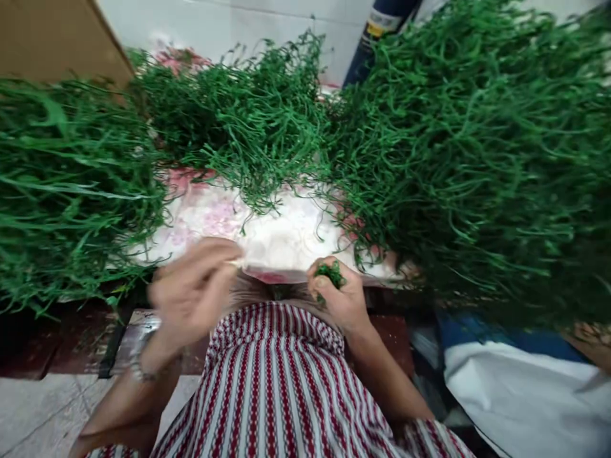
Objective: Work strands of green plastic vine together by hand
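My right hand [340,294] is closed in a fist round a small bunch of green stems [330,273], just at the near edge of a white and pink flowered cloth [277,238]. My left hand [191,294] hovers over the same edge, smeared by motion, fingers stretched towards the middle. Heaps of thin green stems lie round the cloth: one at the left [67,191], one at the back [243,121], a large one at the right [477,165]. A red and white striped garment [277,381] covers my lap.
A brown cardboard box [52,38] stands at the back left. A dark blue cylinder with a yellow label [377,32] leans against the white tiled wall. White and blue fabric [520,388] lies at the lower right. Dark red floor shows at the left.
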Motion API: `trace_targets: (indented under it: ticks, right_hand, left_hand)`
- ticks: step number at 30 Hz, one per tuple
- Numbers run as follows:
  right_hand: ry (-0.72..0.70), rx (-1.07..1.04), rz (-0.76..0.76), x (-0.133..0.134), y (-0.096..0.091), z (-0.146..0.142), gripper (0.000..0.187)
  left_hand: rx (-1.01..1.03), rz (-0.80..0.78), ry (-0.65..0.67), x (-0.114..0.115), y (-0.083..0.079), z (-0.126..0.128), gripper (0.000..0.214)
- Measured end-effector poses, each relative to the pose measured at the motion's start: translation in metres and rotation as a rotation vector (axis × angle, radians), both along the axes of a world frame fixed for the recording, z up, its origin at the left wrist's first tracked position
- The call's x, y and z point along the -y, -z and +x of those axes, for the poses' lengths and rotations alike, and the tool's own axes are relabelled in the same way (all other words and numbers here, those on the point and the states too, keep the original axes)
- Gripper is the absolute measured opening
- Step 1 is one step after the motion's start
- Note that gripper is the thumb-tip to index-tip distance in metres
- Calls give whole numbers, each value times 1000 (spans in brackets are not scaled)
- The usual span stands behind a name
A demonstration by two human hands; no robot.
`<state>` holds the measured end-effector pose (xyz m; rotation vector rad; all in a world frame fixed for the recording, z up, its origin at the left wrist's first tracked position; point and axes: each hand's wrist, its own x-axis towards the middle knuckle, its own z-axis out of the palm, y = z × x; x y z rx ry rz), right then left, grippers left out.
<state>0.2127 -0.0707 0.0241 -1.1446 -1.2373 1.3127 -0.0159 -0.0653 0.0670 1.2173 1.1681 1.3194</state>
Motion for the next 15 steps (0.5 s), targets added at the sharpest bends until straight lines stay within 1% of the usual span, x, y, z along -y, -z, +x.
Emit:
trace_targets:
  ticks: [1,2,3,5,7,10,13,15]
  right_hand:
    - [18,92,42,1,-2,1,23]
    - [44,179,90,2,-3,1,22]
    - [73,253,136,2,-5,1,21]
    - [103,347,198,4,-6,2,22]
    - [85,383,226,5,-6,3,25]
    - [53,396,231,5,-3,7,33]
    - [32,373,230,2,0,13,48]
    - [-10,332,206,-1,0,18,57]
  left_hand:
    - [-91,34,188,-2,7,21,17]
    - [-103,7,333,-5,13,40,18]
    - [-52,-50,399,-8,18,55,21]
    - [59,-139,440,-14,26,75,24]
    - [138,-200,412,-19,32,83,22]
    - [175,-262,398,-24,35,87,22]
    - [174,-269,474,-30,36,90,22]
    - [170,-249,530,-34,37,92,22]
